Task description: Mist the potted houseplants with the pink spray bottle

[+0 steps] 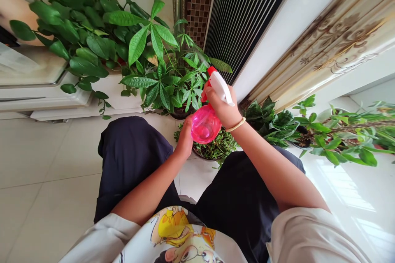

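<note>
A pink spray bottle with a white and red trigger head is held in front of me, above a small potted plant on the floor. My right hand is wrapped round the bottle's neck and trigger. My left hand cups the bottle's left side and base. The nozzle points toward a leafy green plant standing by the wall.
A large trailing plant sits on a white cabinet at left. More potted plants line the right side under a curtain. A radiator grille is behind. White floor tiles spread left. My knees are in dark trousers.
</note>
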Demonstrator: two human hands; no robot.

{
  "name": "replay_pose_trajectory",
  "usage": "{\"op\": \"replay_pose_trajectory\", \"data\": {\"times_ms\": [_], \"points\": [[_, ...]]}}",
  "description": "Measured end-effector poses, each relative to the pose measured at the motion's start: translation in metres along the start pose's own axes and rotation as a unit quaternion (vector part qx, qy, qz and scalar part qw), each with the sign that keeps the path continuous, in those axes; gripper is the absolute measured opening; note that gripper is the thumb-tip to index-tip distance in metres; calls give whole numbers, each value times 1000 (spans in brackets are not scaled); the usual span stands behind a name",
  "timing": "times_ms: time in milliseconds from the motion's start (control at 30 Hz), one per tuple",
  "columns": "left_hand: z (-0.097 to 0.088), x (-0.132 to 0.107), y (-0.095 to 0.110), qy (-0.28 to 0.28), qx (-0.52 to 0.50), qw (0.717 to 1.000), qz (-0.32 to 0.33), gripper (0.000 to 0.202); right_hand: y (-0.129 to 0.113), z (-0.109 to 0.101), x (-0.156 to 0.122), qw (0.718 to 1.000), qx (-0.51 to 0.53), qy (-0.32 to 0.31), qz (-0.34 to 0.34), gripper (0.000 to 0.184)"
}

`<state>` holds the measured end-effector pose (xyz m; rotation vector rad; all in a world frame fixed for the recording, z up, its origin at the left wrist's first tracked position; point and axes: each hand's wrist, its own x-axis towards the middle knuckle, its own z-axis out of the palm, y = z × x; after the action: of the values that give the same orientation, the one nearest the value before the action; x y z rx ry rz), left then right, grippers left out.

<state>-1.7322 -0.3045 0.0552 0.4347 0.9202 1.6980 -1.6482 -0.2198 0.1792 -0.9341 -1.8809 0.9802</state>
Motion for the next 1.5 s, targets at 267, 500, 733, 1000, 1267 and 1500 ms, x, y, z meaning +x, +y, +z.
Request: {"op": "replay_pose_trajectory", "data": {"times_ms": [267, 500, 733, 1000, 1267, 1500], "points": [[-2, 3, 0, -15, -9, 1000, -1, 37, 3, 2, -1, 1000, 5, 21, -21, 33], [-1, 5, 0, 0, -28, 998, -47, 35, 11, 1, 1, 1000, -6, 19, -9, 39], [-1, 3, 2, -23, -11, 1000, -17, 38, 15, 3, 5, 1000, -1, 23, 15, 44], [6, 1, 1, -18, -26, 996, -87, 46, 21, 2, 12, 999, 15, 9, 39, 37], [0, 9, 4, 3, -15, 998, -53, 37, 31, 6, 5, 999, -14, 35, 13, 51], [4, 4, 2, -21, -5, 995, -94, 44, 28, 5, 7, 999, -9, 41, 31, 42]]}}
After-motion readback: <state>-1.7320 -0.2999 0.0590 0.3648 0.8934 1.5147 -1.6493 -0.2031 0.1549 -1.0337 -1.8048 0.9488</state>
